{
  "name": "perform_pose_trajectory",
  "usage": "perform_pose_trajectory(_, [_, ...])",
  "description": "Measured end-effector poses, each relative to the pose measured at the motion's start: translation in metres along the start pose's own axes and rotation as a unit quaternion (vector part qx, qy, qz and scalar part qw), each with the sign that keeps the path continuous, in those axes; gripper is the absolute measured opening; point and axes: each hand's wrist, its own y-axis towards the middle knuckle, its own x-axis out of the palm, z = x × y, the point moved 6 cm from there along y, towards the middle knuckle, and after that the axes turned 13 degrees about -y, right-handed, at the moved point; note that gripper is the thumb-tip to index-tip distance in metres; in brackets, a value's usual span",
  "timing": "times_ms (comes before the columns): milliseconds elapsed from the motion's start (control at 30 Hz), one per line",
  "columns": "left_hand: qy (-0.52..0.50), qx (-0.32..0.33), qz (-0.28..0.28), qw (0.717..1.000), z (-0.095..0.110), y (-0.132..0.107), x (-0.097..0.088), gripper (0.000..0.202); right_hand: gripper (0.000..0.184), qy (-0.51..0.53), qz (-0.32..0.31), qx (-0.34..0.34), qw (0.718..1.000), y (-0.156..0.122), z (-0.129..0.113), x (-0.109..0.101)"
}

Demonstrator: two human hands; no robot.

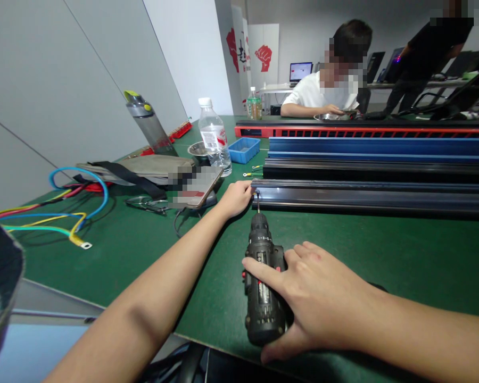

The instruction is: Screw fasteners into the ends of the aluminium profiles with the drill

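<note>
A black cordless drill [263,287] lies in my right hand [309,282], its thumb and index finger spread along the body and the other fingers wrapped around the far side. The bit points away from me, and its tip meets a screw [257,194] near the left end of a long dark metal rail [343,198]. At that same end, my left hand [236,198] is closed on the rail, with its fingertips partly hidden. Behind this rail, a black rail [363,170] and a blue rail [375,148] lie parallel to it.
On the green table [219,287] stand a water bottle [212,133], a blue bin [244,150] and a grey flask [149,122]. A phone [199,187], a bag [143,169] and coloured cables [69,231] lie left. Across the table sits a person [309,93]; another person [431,50] stands behind.
</note>
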Motion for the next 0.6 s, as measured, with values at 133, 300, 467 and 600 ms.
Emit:
perform_pose_trajectory(133, [0.002,0.005,0.0,1.0,0.0,0.0002,-0.0004,0.039,0.105,0.003,-0.004,0.0,1.0,0.0004,0.0006,-0.0007])
perform_pose_trajectory(300, [0.001,0.004,0.0,1.0,-0.0002,0.0001,-0.0003,0.039,0.106,0.008,-0.005,0.003,1.0,0.0013,0.001,-0.0014])
perform_pose_trajectory(467, [0.0,0.005,0.004,1.0,-0.0001,0.0,-0.0005,0.038,0.106,0.011,-0.012,0.006,1.0,0.0008,-0.0001,-0.0008])
perform_pose_trajectory(600, [0.005,0.002,0.005,1.0,0.0001,0.0002,-0.0008,0.038,0.107,0.004,-0.015,0.005,1.0,0.0007,0.0002,0.0001])
